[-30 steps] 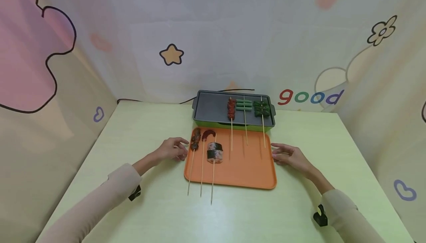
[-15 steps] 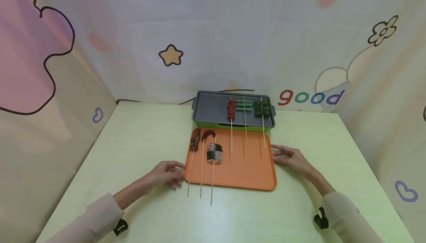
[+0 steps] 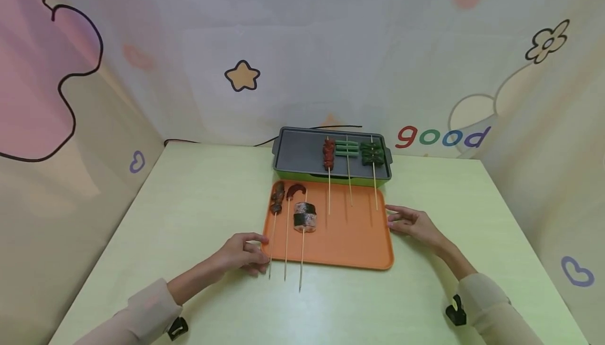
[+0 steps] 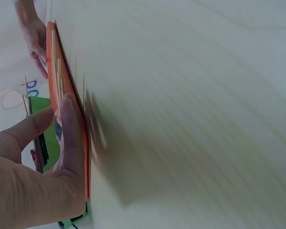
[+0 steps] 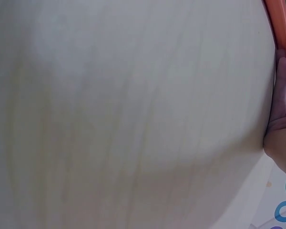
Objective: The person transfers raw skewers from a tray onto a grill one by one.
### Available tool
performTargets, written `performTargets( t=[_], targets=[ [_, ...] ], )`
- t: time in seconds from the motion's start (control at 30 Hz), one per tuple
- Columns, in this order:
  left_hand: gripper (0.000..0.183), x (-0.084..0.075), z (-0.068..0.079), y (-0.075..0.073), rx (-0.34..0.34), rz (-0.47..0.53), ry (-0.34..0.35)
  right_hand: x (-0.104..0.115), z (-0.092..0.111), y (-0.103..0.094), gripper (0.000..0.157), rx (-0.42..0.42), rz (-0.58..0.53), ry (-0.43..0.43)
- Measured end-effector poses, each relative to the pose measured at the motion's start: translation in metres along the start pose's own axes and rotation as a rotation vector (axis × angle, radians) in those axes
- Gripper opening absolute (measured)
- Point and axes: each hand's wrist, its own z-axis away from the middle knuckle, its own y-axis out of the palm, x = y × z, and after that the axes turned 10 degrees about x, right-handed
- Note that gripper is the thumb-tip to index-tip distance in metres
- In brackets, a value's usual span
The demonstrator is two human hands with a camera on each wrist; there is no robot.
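An orange tray (image 3: pixel 347 248) lies on the table. On its left side are a brown meat skewer (image 3: pixel 277 200), a dark red tentacle-like skewer (image 3: pixel 295 191) and a rice roll skewer wrapped with black bands (image 3: pixel 304 216). My left hand (image 3: pixel 242 253) is at the tray's lower left corner, its thumb against the lower stick of the brown meat skewer. In the left wrist view, my left thumb and forefinger stand apart beside the tray rim. My right hand (image 3: pixel 415 224) touches the tray's right rim with extended fingers.
Behind the tray stands a green grill (image 3: pixel 302 176) with a grey plate. On it lie a red meat skewer (image 3: pixel 328 154), a green stalk skewer (image 3: pixel 346 148) and a leafy green skewer (image 3: pixel 372 154); their sticks overhang the tray. A printed curtain (image 3: pixel 302 51) encloses the table.
My left hand has moved down along the tray's left edge to its lower corner. The brown meat skewer's stick end has shifted slightly right. My right hand has stayed at the right rim.
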Motion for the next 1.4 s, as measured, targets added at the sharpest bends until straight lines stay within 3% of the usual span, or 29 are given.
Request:
performTargets(
  t=[0.27, 0.73, 1.07, 1.4],
  targets=[
    [0.055, 0.001, -0.004, 0.007, -0.003, -0.009, 0.000, 0.003, 0.002, 0.002, 0.058, 0.010, 0.008, 0.014],
    [0.054, 0.006, -0.001, 0.004, 0.070, 0.183, -0.009, 0.004, 0.001, 0.000, 0.057, 0.005, -0.014, -0.008],
    [0.044, 0.003, 0.001, 0.007, 0.057, 0.176, -0.079, 0.002, 0.002, 0.004, 0.057, -0.009, -0.019, 0.007],
    [0.049, 0.004, 0.000, 0.011, 0.039, 0.194, -0.046, 0.003, 0.002, 0.003, 0.055, -0.008, -0.008, 0.022]
  ],
)
